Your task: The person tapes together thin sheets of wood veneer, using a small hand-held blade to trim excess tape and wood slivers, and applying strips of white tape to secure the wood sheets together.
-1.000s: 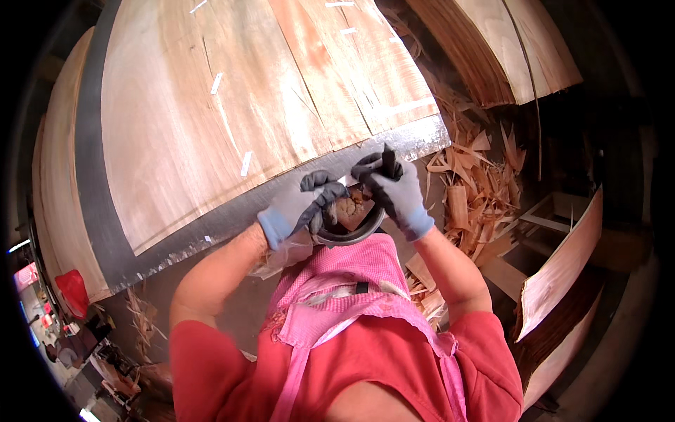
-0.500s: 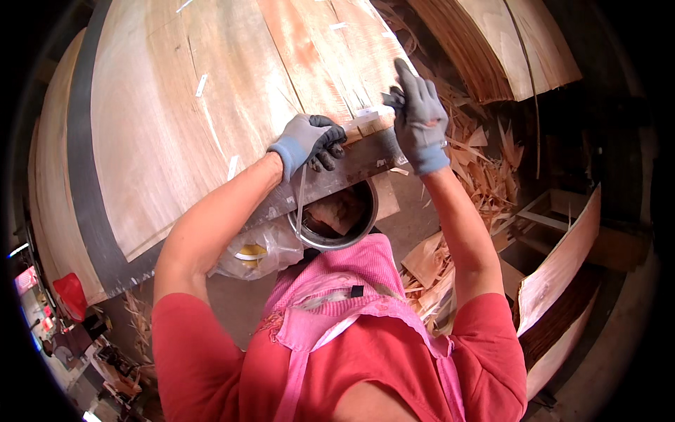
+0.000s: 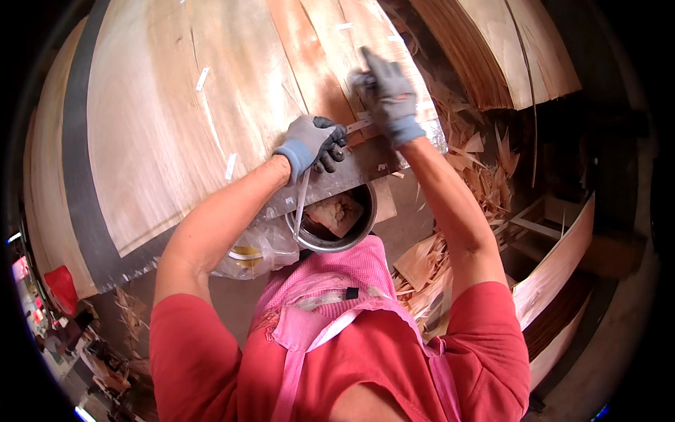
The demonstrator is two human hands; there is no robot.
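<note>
My left hand, in a grey glove with dark fingertips, is closed on a narrow strip of white tape. One length hangs below the glove toward a metal bowl; a short piece reaches right from the fingertips over the wood. My right hand, gloved alike, hovers over or touches the veneer sheet just right of the left hand. Its index finger points away from me, while the thumb side is smeared, so whether it holds anything is unclear. Short white tape pieces lie across cracks and seams.
The bowl under the table edge holds a pale, rough lump. Beside it hangs a clear plastic bag with something yellow. Wood scraps heap the floor at right; stacked veneer stands at far right.
My right hand has swung left and away from me, from the sheet's right edge onto its surface. The left hand stays nearly in place, still pinching the tape.
</note>
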